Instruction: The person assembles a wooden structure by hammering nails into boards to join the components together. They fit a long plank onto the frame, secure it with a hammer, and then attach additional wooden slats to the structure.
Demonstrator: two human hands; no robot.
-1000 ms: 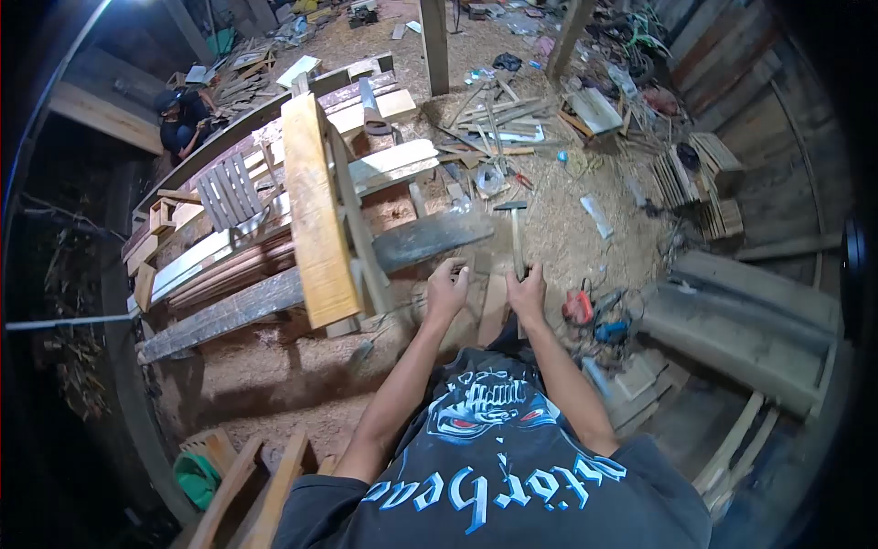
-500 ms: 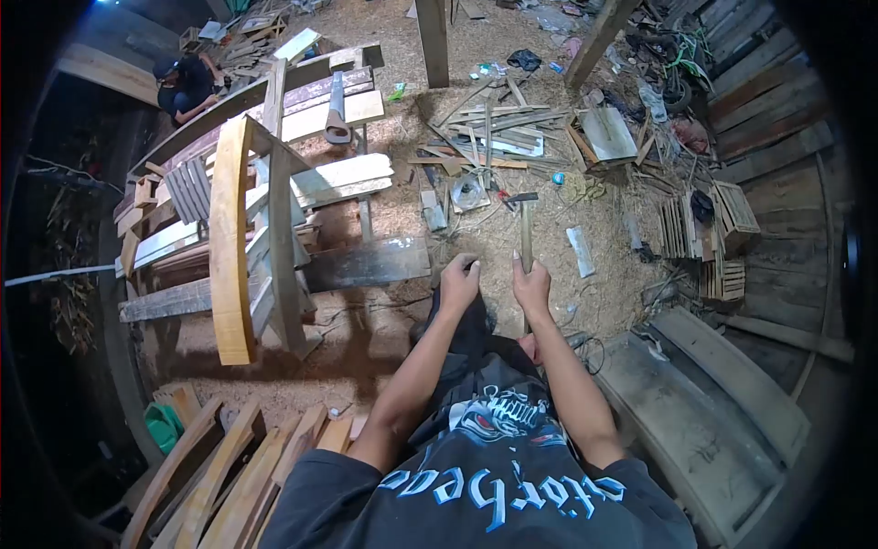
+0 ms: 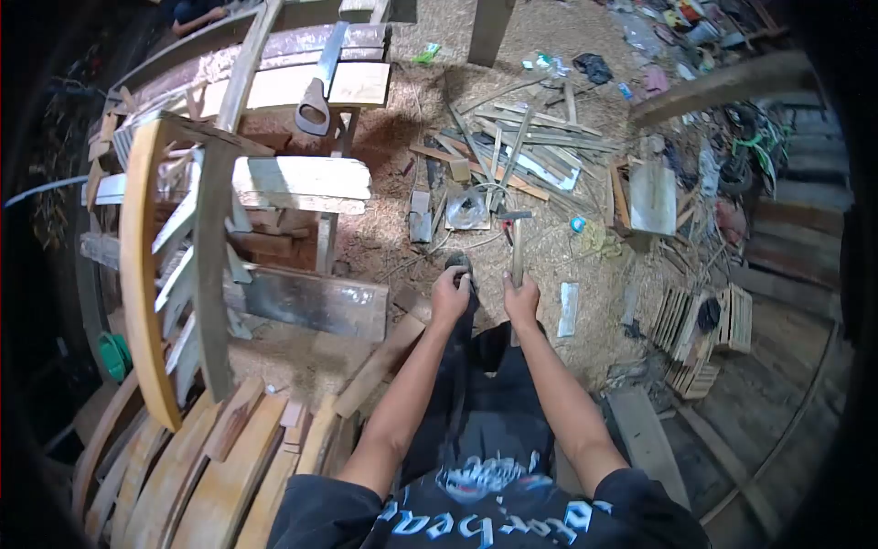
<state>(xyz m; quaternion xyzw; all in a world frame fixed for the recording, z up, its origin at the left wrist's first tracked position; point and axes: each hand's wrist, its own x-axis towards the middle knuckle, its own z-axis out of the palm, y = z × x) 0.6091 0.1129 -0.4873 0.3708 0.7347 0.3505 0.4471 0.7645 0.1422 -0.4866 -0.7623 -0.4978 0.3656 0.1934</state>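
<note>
My right hand [image 3: 522,300] is wrapped round the wooden handle of a hammer [image 3: 519,249], which stands head up and points away from me. Beside it, a short gap to the left, my left hand [image 3: 450,295] has its fingers curled in. Whatever those fingers hold, if anything, is too small or hidden to tell. To my left stands a wooden frame with a curved yellowish board [image 3: 144,274] and white pointed slats [image 3: 178,279]. A handsaw [image 3: 322,84] lies on planks of the workbench [image 3: 274,59] beyond it.
Curved wooden pieces [image 3: 233,480] are stacked at lower left. Scrap sticks [image 3: 521,146] and a clear plastic roll [image 3: 467,210] lie on the sawdust floor ahead. Slatted crates [image 3: 681,320] stand at right, below a wooden post [image 3: 722,90]. Another person's arm shows at upper left.
My view has moved forward and turned, so the bench, frame and stacked curved pieces appear nearer. The hammer stays in my right hand; my left hand remains curled.
</note>
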